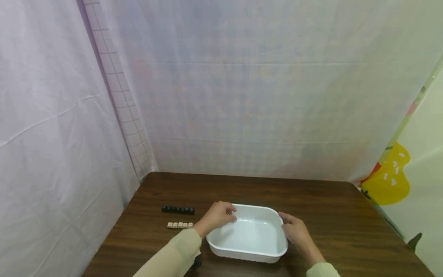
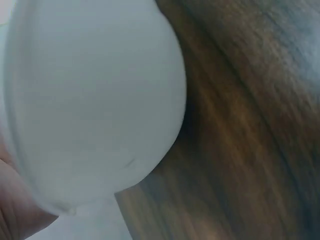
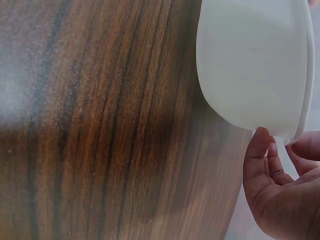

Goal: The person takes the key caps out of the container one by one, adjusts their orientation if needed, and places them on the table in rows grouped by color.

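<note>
A white, deep rectangular tray (image 1: 250,234) with rounded corners sits near the front of the table in the head view, with nothing inside it. My left hand (image 1: 219,215) holds its far left rim, fingers bent over the edge. On the right side, my right hand (image 1: 293,229) pinches the rim near the far corner. The right wrist view shows fingertips (image 3: 261,136) against the tray's outer wall (image 3: 252,65) and the thumb by the rim. Only part of the left hand (image 2: 20,205) shows beside the tray wall (image 2: 100,100) in the left wrist view.
Left of the tray lie a row of small black blocks (image 1: 178,209) and a row of small cream blocks (image 1: 180,225). A dark object (image 1: 197,261) is partly hidden by the left sleeve. Pale curtains surround the brown wooden table (image 1: 256,186) at back and left.
</note>
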A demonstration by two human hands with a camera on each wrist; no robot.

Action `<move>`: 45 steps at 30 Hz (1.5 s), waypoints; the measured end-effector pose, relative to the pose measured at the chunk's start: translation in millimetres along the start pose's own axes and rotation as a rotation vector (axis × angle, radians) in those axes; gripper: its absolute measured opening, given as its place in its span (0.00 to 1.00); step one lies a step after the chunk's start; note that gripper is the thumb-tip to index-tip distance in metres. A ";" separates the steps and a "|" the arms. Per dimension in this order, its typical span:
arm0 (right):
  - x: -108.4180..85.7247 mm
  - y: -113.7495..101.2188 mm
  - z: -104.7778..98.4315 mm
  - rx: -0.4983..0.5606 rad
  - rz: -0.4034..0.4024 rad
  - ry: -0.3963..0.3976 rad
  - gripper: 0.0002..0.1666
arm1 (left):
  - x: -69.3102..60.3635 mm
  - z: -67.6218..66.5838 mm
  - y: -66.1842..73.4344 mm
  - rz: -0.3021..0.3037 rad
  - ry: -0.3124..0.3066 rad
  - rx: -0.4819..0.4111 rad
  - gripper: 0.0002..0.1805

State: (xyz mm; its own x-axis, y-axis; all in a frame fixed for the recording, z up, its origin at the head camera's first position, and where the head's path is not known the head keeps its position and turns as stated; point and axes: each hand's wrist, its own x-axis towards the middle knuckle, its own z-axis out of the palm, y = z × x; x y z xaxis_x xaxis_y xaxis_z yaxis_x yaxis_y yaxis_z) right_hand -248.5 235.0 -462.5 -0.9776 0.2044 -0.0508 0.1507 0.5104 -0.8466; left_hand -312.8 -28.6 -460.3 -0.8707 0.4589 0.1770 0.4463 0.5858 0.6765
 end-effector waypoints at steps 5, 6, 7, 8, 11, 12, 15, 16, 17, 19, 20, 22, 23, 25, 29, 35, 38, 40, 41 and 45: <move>-0.2 1.2 0.3 -0.010 -0.015 0.008 0.29 | 5.9 12.7 -2.5 0.001 -0.027 0.230 0.11; -0.3 1.4 0.3 -0.010 -0.016 0.009 0.29 | 6.8 14.6 -3.3 0.012 -0.031 0.287 0.09; -0.2 1.8 0.3 -0.010 -0.015 0.010 0.29 | 7.4 16.1 -3.8 0.023 -0.034 0.333 0.08; -0.2 2.1 0.4 -0.012 -0.015 0.011 0.29 | 7.7 17.3 -4.1 0.035 -0.033 0.373 0.06; 0.0 2.7 0.7 -0.010 -0.007 0.008 0.29 | 7.6 21.1 -5.6 0.087 -0.025 0.458 0.03; 0.1 2.7 0.9 -0.011 -0.006 0.007 0.29 | 7.2 22.1 -6.2 0.111 -0.027 0.465 0.03; 0.2 2.6 1.1 -0.012 -0.008 0.006 0.29 | 5.9 24.1 -6.9 0.150 -0.044 0.400 0.02; 0.2 2.4 1.0 -0.010 -0.013 0.008 0.29 | 5.7 24.8 -7.3 0.154 -0.051 0.365 0.03; 0.1 2.2 1.0 -0.010 -0.016 0.009 0.29 | 5.7 25.1 -7.4 0.156 -0.055 0.340 0.04; 0.1 1.5 0.7 -0.008 -0.017 0.009 0.30 | 5.4 25.2 -6.8 0.144 -0.057 0.302 0.05; 0.1 1.1 0.6 -0.005 -0.016 0.008 0.30 | 5.3 25.3 -6.9 0.143 -0.051 0.301 0.05; -0.1 0.6 0.5 0.000 -0.016 0.009 0.30 | 5.5 25.3 -7.0 0.144 -0.045 0.307 0.05; -0.1 0.5 0.4 -0.001 -0.015 0.010 0.30 | 5.6 25.5 -7.3 0.147 -0.046 0.321 0.05; 0.0 0.6 0.3 0.001 -0.010 0.010 0.31 | 5.6 26.4 -8.4 0.146 -0.053 0.337 0.05; 0.5 1.2 0.3 0.005 0.001 0.012 0.31 | 4.7 28.8 -9.4 0.136 -0.075 0.339 0.06; 0.8 -0.2 -0.4 -0.010 0.033 0.007 0.31 | 4.0 30.6 -8.6 0.122 -0.062 0.304 0.04; 1.0 -1.0 -0.9 -0.019 0.040 0.004 0.31 | 5.1 31.0 -7.7 0.099 -0.057 0.285 0.03; 1.0 -1.3 -1.2 -0.022 0.038 0.006 0.31 | 5.9 31.0 -6.9 0.082 -0.056 0.270 0.04; 1.1 -1.3 -1.2 -0.025 0.036 0.006 0.31 | 6.5 30.9 -6.4 0.078 -0.057 0.271 0.05; 1.6 -1.3 -1.4 -0.017 0.025 0.005 0.31 | 7.3 29.3 -4.1 0.092 -0.054 0.284 0.08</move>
State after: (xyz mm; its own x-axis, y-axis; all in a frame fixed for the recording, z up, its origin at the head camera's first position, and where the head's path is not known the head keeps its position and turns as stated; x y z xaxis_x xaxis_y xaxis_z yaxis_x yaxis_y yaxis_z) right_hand -250.1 235.8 -460.8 -0.9727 0.2216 -0.0692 0.1778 0.5192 -0.8360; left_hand -314.9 -8.0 -482.7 -0.8148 0.5494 0.1852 0.5698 0.6997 0.4309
